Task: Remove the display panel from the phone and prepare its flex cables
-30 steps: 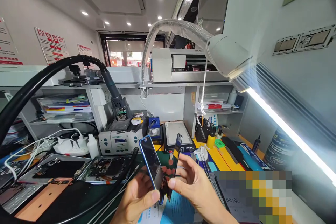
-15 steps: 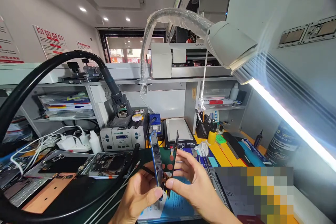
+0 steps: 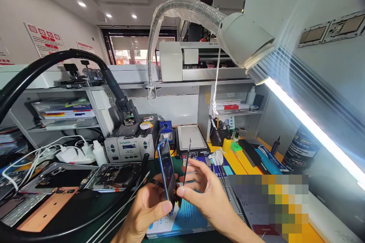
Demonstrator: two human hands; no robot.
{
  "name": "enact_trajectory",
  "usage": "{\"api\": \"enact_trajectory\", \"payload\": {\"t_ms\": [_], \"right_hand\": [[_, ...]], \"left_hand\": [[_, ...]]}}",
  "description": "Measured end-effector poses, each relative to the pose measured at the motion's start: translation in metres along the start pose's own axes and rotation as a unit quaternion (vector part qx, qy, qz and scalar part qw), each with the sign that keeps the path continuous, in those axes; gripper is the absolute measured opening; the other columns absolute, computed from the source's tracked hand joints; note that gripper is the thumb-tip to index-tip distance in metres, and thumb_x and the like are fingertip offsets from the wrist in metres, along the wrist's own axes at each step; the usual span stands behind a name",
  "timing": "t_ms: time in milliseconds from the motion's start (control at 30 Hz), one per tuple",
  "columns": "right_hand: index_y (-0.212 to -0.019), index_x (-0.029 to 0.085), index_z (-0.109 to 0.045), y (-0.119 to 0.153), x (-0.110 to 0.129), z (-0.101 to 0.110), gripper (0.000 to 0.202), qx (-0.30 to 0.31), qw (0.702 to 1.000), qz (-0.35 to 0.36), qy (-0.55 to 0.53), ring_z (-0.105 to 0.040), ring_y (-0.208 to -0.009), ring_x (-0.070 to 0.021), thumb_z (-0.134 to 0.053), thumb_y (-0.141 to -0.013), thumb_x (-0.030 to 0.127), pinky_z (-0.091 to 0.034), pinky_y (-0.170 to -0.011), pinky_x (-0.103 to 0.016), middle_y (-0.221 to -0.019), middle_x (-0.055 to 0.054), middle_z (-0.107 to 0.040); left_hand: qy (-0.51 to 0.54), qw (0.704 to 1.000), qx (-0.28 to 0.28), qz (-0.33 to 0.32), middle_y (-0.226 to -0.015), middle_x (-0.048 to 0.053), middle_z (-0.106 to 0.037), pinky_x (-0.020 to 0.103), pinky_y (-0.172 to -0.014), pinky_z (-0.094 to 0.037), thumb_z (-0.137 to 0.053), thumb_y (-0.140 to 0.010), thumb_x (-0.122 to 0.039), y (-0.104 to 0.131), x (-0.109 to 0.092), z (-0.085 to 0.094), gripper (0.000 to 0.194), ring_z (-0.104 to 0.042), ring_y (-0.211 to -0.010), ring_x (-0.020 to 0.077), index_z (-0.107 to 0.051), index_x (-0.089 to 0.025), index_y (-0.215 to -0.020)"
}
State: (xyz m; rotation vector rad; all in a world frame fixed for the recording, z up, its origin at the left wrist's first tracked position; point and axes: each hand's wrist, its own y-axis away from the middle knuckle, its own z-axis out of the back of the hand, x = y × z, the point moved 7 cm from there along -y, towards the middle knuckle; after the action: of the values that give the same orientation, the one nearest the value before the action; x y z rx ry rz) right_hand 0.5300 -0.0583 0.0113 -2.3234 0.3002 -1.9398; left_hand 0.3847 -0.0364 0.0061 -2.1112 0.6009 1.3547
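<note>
My left hand [image 3: 149, 207] is closed around a blue-edged phone [image 3: 167, 171], thumb on its lower edge, held upright and slightly tilted. To its right, my right hand [image 3: 207, 193] pinches a thin dark panel [image 3: 187, 163], seen nearly edge-on, between thumb and fingers. The two parts stand apart at the top and come close together at the bottom, where small dark and orange pieces show between them. Whether a cable joins them I cannot tell. Beneath both hands lies a blue and white booklet [image 3: 189, 216].
Opened devices [image 3: 119, 176] lie at the left, near a grey soldering station [image 3: 129, 146] and a black hose [image 3: 51, 59]. White cables run left of my left hand. Tweezers [image 3: 224, 178], a flat heating plate [image 3: 192, 138] and a bright lamp [image 3: 313, 131] are at centre and right.
The view has shifted slightly, so the scene sits a little further left and higher. The phone and the panel have turned a little, and their lower ends look closer together.
</note>
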Motion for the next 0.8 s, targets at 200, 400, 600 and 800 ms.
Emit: {"api": "enact_trajectory", "payload": {"t_ms": [200,400,600,800], "right_hand": [[-0.128,0.023,-0.052,-0.001,-0.001,0.003,0.069,-0.018,1.000,-0.004,0.003,-0.066,-0.097,-0.0226,-0.088,-0.071,0.037,-0.055,-0.085,-0.041,-0.120,-0.010,-0.064],[-0.127,0.021,-0.054,-0.001,0.008,0.004,0.062,-0.004,1.000,-0.006,0.003,-0.066,-0.093,-0.0218,-0.084,-0.076,0.038,-0.054,-0.085,-0.042,-0.116,-0.010,-0.065],[-0.125,0.021,-0.057,-0.002,0.013,0.010,0.061,-0.017,1.000,-0.007,0.002,-0.063,-0.087,-0.0185,-0.085,-0.074,0.040,-0.050,-0.082,-0.038,-0.111,-0.007,-0.065],[-0.118,0.022,-0.064,-0.006,0.017,0.023,0.050,-0.030,0.998,-0.025,-0.039,-0.062,-0.086,-0.0180,-0.085,-0.075,0.039,-0.047,-0.080,-0.034,-0.104,-0.004,-0.067]], "left_hand": [[-0.029,1.000,0.000,0.007,-0.133,0.012,-0.065,0.049,-0.109,-0.039,-0.073,-0.080,-0.032,-0.001,-0.001,-0.004,0.053,-0.051,-0.131,0.0362,-0.063,-0.021,-0.131],[-0.012,0.996,-0.088,-0.013,-0.130,0.010,-0.067,0.046,-0.107,-0.042,-0.076,-0.078,-0.031,0.003,0.001,0.012,0.049,-0.054,-0.127,0.0339,-0.066,-0.024,-0.125],[0.019,0.989,-0.143,-0.028,-0.127,0.014,-0.068,0.044,-0.105,-0.044,-0.075,-0.079,-0.030,0.004,0.001,0.029,0.061,-0.060,-0.119,0.0308,-0.054,-0.022,-0.135],[0.047,0.981,-0.185,-0.024,-0.123,0.016,-0.071,0.041,-0.097,-0.048,-0.066,-0.085,-0.030,0.005,0.001,0.039,0.046,-0.067,-0.104,0.0263,-0.058,-0.017,-0.129]]}}
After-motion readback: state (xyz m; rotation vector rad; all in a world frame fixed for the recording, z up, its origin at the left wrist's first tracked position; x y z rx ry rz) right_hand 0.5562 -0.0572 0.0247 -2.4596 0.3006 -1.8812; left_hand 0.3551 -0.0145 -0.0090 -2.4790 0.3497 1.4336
